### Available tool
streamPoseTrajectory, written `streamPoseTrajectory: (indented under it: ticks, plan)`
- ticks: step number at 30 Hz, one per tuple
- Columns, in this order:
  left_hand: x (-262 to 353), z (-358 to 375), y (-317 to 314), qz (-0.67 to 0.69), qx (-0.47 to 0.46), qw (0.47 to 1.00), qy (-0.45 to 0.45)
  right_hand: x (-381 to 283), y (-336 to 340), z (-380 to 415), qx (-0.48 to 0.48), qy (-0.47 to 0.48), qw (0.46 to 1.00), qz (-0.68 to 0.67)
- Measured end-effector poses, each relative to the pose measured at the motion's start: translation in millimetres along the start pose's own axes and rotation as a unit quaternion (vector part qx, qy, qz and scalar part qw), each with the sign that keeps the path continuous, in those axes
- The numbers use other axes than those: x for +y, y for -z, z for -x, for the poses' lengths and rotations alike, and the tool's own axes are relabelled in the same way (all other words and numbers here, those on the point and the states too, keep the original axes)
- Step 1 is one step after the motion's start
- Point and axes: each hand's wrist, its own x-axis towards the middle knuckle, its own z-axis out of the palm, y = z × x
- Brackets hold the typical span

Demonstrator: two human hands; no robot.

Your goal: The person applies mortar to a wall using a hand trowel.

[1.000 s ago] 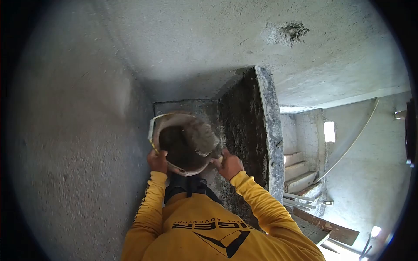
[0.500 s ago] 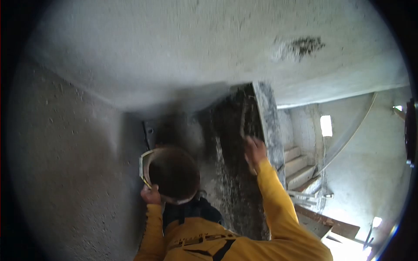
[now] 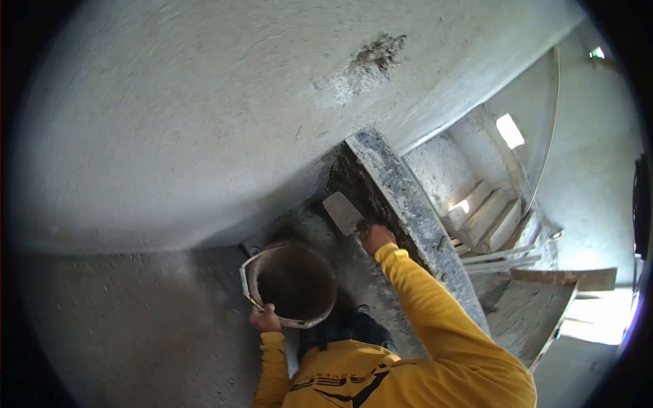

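My left hand (image 3: 265,317) is closed on the near-left edge of a round, worn bucket (image 3: 254,273), where a pale strip that looks like its handle runs along the rim. The inside of the bucket is dark, so I cannot make out what it contains. To the right, my right hand (image 3: 378,238) grips a trowel (image 3: 343,213) by its handle, with the flat, greyish blade pointing up and left. The blade is over the dark floor beside a low ledge (image 3: 408,197), apart from the bucket.
A plastered wall (image 3: 204,136) with a dark rough patch (image 3: 377,54) rises ahead. Beyond the ledge, concrete steps (image 3: 486,217) and several boards (image 3: 503,258) lie lower right. Rough grey floor (image 3: 136,319) spreads to the left. My shoe (image 3: 364,310) is near the bucket.
The view has turned, so the wall and ledge now slant. The trowel's blade, barely visible before, now shows broad and flat. My left hand keeps its hold on the bucket.
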Motion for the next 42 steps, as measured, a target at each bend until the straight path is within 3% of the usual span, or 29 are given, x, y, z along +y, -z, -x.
streamPoseTrajectory:
  ticks: [5, 11, 22, 25, 31, 34, 40, 42]
  plan:
    - [-5, -6, 7, 0.026, 0.025, 0.999, -0.003, -33, -15, -68, -0.022, -0.059, 0.998, 0.000]
    - [-21, -11, 23, 0.014, 0.027, 1.000, 0.005, -48, -21, -110, 0.006, -0.058, 0.998, -0.019]
    - [-15, -17, 19, -0.025, 0.037, 0.999, 0.015, -38, -6, -40, 0.146, 0.006, 0.981, -0.125]
    - [25, -4, 8, -0.020, 0.024, 0.999, 0.039, -33, 1, -26, 0.189, 0.033, 0.972, -0.138]
    - [23, -6, -10, 0.013, 0.028, 0.996, -0.080, -39, 32, 19, 0.222, 0.044, 0.961, -0.157]
    - [25, -6, -4, -0.013, -0.033, 0.999, -0.018, -36, 37, 32, 0.230, 0.040, 0.960, -0.157]
    - [13, 4, 0, -0.018, -0.031, 0.999, -0.036, -22, 36, 67, 0.240, 0.043, 0.962, -0.120]
    - [14, 11, 2, -0.018, -0.023, 0.994, -0.103, -17, 35, 74, 0.248, 0.060, 0.960, -0.113]
